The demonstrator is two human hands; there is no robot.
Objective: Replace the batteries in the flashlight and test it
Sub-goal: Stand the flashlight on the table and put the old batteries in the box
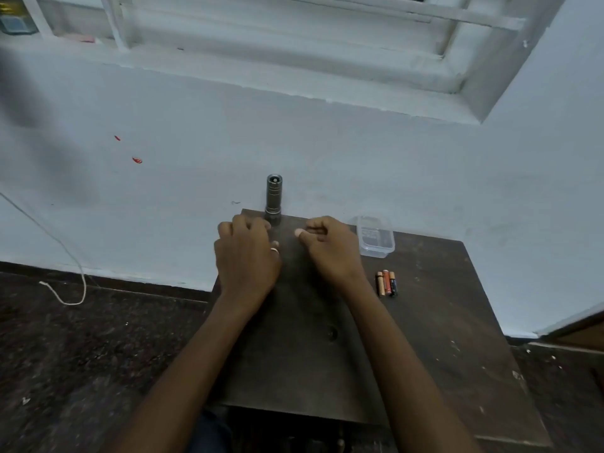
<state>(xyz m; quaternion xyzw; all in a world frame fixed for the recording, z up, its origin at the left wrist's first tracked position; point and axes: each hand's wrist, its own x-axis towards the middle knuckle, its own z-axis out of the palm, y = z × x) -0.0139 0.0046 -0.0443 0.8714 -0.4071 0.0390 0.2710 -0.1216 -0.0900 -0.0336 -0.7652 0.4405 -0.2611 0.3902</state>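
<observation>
A dark metal flashlight (274, 197) stands upright at the far edge of the dark wooden table (441, 338), close to the wall. My left hand (246, 256) rests on the table just in front and left of it, fingers curled, fingertips near its base but not gripping it. My right hand (330, 248) rests to the right of the flashlight, fingers loosely curled and holding nothing. Three small batteries (386, 283) lie side by side on the table to the right of my right wrist.
A clear plastic container (375, 236) sits at the far right of the table, beyond the batteries. A pale wall (327, 152) rises right behind the table, with a window frame above. A white cord (70, 273) trails onto the dark floor at the left.
</observation>
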